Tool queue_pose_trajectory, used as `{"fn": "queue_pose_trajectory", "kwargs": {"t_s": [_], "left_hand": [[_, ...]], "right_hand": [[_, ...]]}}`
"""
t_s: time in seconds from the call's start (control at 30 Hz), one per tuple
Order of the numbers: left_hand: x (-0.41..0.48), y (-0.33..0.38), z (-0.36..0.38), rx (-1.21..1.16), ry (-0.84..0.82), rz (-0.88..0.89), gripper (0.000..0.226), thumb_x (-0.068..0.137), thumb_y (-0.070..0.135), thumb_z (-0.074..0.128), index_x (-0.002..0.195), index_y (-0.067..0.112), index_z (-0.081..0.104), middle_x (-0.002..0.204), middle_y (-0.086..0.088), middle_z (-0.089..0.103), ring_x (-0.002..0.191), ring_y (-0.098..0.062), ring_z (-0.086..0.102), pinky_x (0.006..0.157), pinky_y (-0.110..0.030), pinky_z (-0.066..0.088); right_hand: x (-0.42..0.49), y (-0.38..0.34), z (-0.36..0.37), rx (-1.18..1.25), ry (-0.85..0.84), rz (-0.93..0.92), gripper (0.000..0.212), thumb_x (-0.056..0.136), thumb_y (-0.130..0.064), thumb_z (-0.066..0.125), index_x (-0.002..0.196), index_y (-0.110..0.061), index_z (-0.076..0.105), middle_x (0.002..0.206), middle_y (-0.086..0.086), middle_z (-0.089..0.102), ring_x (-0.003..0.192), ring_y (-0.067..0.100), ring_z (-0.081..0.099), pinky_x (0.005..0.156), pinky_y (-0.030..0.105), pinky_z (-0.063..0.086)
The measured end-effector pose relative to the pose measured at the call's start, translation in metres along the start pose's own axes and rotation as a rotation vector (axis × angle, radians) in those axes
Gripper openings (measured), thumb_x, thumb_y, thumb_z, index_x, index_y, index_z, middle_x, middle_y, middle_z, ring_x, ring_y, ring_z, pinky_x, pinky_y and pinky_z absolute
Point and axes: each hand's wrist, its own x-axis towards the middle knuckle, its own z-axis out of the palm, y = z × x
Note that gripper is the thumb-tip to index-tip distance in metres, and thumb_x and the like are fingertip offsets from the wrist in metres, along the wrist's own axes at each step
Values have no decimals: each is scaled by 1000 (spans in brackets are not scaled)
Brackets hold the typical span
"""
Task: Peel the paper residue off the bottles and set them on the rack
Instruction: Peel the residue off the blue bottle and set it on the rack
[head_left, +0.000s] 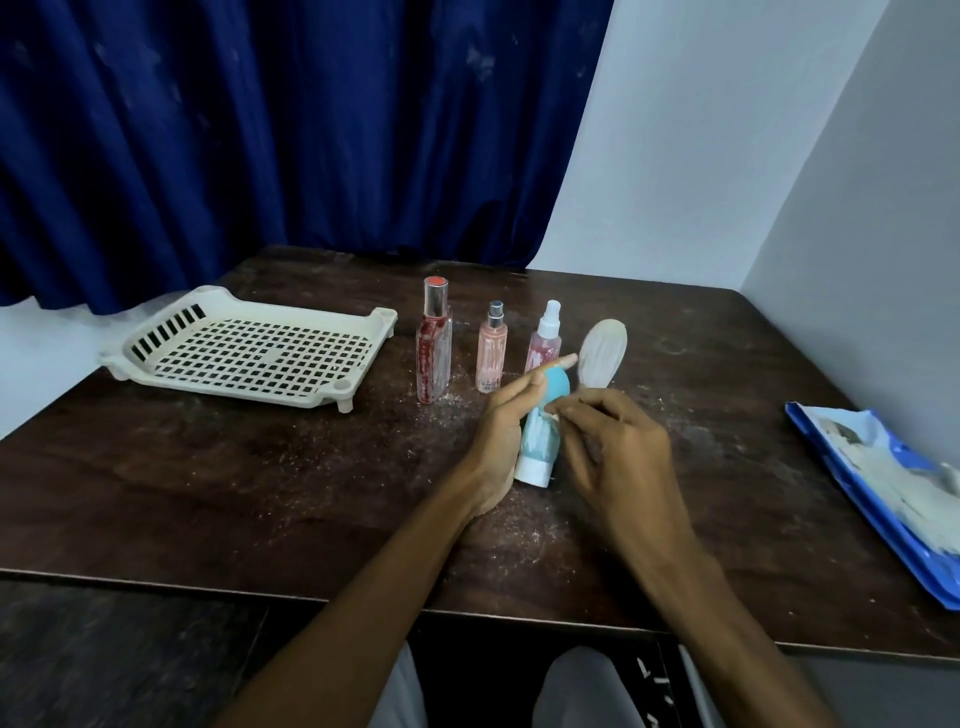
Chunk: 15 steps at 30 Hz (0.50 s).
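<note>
My left hand (498, 436) holds a light blue bottle (540, 431) with a white cap, tilted, cap end toward me, just above the dark table (260, 467). Fingertips of my right hand (613, 457) pinch at white paper residue on the bottle's side. Behind it stand a tall red bottle (434, 348), a small pink bottle (492, 353) and a pink spray bottle (544, 340). A white ribbed oval bottle (602, 353) leans at their right. The cream slotted rack (249, 353) sits at the table's left with nothing in it.
White paper crumbs are scattered over the table around the bottles and my hands. A blue sheet (893, 499) smeared with white lies at the right edge. A blue curtain (260, 130) hangs behind, and white walls close the right side.
</note>
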Motion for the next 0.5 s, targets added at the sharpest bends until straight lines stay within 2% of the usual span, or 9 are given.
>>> {"fn": "queue_pose_trajectory", "kwargs": {"t_s": [0.07, 0.13, 0.23, 0.33, 0.43, 0.5], "left_hand": [[0, 0, 1, 11, -8, -5, 37, 105, 21, 37, 136, 16, 58, 118, -10, 69, 101, -18, 66, 86, -29, 54], [0, 0, 0, 15, -18, -6, 39, 106, 21, 36, 140, 15, 55, 126, -12, 67, 112, -22, 65, 95, -33, 52], [-2, 2, 0, -1, -14, -9, 36, 106, 20, 36, 134, 21, 59, 117, -6, 71, 110, -18, 66, 94, -28, 53], [-2, 1, -1, 12, -30, -10, 37, 104, 16, 38, 136, 20, 57, 122, -8, 68, 108, -14, 64, 96, -27, 51], [1, 0, 1, 32, -41, -15, 41, 104, 16, 38, 143, 15, 51, 133, -14, 62, 116, -20, 61, 100, -33, 47], [1, 0, 1, 23, -37, -13, 40, 105, 17, 38, 143, 16, 51, 131, -13, 64, 117, -21, 61, 100, -32, 48]], "right_hand": [[4, 3, -1, 5, 14, 9, 20, 88, -3, 68, 107, -4, 74, 105, 7, 67, 88, 20, 66, 80, 36, 58], [7, 1, 2, -2, 29, 14, 19, 89, -4, 67, 106, -3, 74, 105, 6, 66, 89, 16, 64, 81, 31, 57], [4, -3, 7, 31, 8, 38, 19, 90, -7, 65, 107, -5, 73, 106, 6, 65, 92, 11, 57, 82, 24, 52], [0, 2, 0, -18, -31, -5, 21, 89, -7, 66, 108, -5, 73, 105, 6, 65, 90, 16, 62, 80, 27, 55], [5, 5, -7, -7, 0, -12, 19, 89, -4, 66, 106, -2, 74, 101, 6, 65, 84, 17, 63, 75, 24, 54], [7, 2, -3, -11, 25, -10, 18, 89, -4, 67, 106, -3, 74, 101, 6, 65, 83, 16, 63, 74, 25, 54]]}}
